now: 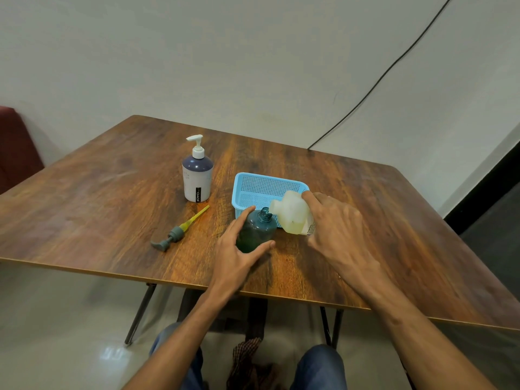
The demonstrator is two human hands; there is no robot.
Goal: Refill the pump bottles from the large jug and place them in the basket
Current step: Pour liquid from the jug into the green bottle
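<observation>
A dark green bottle (257,230) with its neck uncapped stands on the wooden table (112,192), and my left hand (239,249) grips its body. My right hand (334,223) holds the whitish jug (292,213) tilted, its spout touching the green bottle's mouth. The bottle's grey pump (176,235) with a yellow tube lies flat to the left. A white pump bottle (197,173) with a dark top stands upright further back. The blue basket (261,187) sits just behind the two hands, with nothing seen inside it.
A black cable (394,66) runs down the wall to the table's far edge. A dark red seat (14,147) stands at far left. My knees show under the table's near edge.
</observation>
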